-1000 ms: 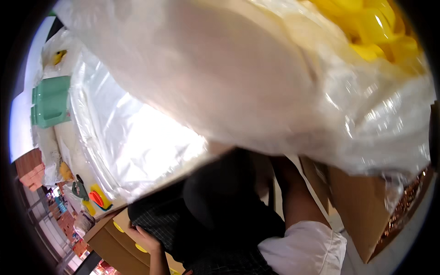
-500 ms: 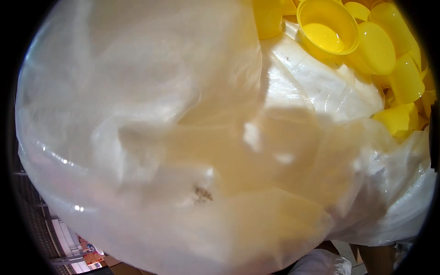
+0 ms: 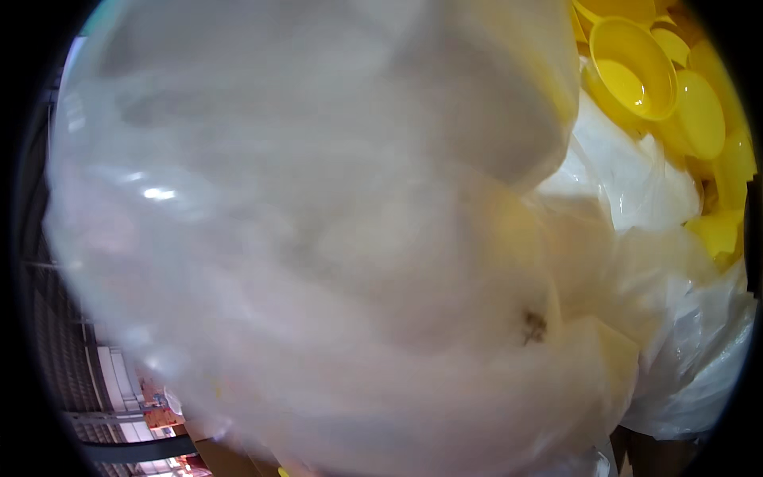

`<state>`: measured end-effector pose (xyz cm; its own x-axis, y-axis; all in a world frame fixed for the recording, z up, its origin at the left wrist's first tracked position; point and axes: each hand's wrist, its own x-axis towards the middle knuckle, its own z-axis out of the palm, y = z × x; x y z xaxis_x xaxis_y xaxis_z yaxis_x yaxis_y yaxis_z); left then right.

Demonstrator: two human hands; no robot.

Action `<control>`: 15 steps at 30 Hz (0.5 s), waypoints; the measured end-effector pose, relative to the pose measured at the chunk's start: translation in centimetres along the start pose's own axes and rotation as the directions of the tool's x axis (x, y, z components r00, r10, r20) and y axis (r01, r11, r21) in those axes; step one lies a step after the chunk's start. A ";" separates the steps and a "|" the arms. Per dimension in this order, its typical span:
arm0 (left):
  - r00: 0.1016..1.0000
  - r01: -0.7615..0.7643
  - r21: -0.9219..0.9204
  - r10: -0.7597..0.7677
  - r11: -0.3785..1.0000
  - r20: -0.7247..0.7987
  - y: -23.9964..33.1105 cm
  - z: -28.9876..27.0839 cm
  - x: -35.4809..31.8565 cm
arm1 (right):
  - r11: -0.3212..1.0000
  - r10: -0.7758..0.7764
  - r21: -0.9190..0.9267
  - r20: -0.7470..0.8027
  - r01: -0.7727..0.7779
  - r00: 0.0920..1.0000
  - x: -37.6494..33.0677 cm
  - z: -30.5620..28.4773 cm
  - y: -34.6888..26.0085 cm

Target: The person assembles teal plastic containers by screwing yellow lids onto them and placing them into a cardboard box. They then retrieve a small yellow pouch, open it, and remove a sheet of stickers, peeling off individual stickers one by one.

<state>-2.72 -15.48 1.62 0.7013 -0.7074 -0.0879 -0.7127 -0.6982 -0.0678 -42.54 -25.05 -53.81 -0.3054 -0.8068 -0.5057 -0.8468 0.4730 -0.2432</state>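
A large sheet of translucent whitish plastic, probably a bag, fills most of the view very close up and is blurred. It bears a small dark smudge. Beyond its right edge several yellow plastic cups or tubs lie piled, one with its round mouth facing up. More crumpled white plastic lies under and beside them. Neither of my hands shows; the near plastic may hide them, so I cannot see what they hold.
Clear crinkled plastic bunches at the lower right. At the lower left edge are a dark metal structure, a brown cardboard piece and some bright, indistinct background items.
The near plastic has swung right and upward, taking its dark smudge rightward and covering more of the white plastic. The yellow cups sit farther right in view.
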 end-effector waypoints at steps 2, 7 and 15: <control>1.000 -0.019 0.011 0.019 1.000 -0.017 -0.6 0.0 0.2 | 1.000 0.005 -0.004 0.007 -0.005 1.000 0.1 0.1 0.0; 0.999 -0.043 0.001 0.043 0.999 -0.034 -1.4 0.3 0.4 | 1.000 0.012 -0.003 0.011 -0.012 1.000 0.3 0.1 0.0; 0.993 -0.105 -0.035 0.102 0.994 -0.060 -3.3 -0.1 1.7 | 0.999 0.040 0.036 -0.006 -0.040 0.999 -0.6 -0.8 0.2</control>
<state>0.82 -14.44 1.78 0.6242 -0.7805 -0.0351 -0.7813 -0.6238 -0.0233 -42.92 -24.76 -52.95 -0.3417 -0.7896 -0.5096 -0.8177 0.5171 -0.2530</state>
